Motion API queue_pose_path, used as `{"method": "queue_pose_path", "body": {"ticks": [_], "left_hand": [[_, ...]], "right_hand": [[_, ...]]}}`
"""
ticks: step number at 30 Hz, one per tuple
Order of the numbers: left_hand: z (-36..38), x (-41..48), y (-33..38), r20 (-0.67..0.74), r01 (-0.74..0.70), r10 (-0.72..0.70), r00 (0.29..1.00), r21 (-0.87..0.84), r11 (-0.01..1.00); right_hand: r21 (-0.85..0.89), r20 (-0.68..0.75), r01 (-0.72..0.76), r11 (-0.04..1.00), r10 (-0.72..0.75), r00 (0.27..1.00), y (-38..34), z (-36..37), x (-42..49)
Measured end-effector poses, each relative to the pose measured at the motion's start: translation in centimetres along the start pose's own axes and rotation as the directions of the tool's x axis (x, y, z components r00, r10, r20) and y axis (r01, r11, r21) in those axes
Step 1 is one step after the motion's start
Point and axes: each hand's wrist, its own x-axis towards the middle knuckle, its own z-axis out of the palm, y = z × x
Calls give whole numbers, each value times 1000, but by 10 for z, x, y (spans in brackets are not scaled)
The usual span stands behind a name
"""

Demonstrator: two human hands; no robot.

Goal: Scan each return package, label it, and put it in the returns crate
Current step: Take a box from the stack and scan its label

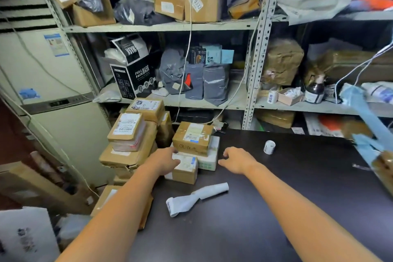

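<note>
Left hand (164,161) reaches past a curled label strip (196,199), which lies on the dark surface (276,208) nearer the person than the small package (185,171). It touches that package's top left corner; I cannot tell whether its fingers grip. Right hand (236,159) hovers right of the package, fingers loosely curled, holding nothing. Just behind the package a brown box (192,137) sits on a white box (210,158). A parcel stack (129,140) stands to its left and a label roll (269,147) farther right, with shelves (161,27) beyond.
</note>
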Motion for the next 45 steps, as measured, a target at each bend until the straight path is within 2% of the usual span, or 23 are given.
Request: {"method": "queue_pose_path", "body": {"ticks": [13,21,27,32,37,41,45], "left_hand": [[19,90,10,-59,86,-89,994,-48,995],[38,178,-16,-43,124,-131,990,-148,981],[51,218,-35,22,87,-84,996,-245,966],[54,222,-35,-13,72,-80,997,-306,949],[44,205,-17,-48,55,-83,995,-421,905],[38,181,11,-74,21,-64,995,-477,878],[51,142,48,-41,2,-25,999,-495,869]], "right_hand": [[72,36,-26,997,24,999,17,9,117],[293,7,-156,943,161,987,3,42,196],[453,74,-215,865,204,976,-7,66,240],[658,97,-221,720,210,973,-6,85,247],[751,73,-190,632,207,976,10,71,225],[758,-21,-129,639,222,975,29,41,186],[739,-21,-129,662,213,977,66,24,136]]}}
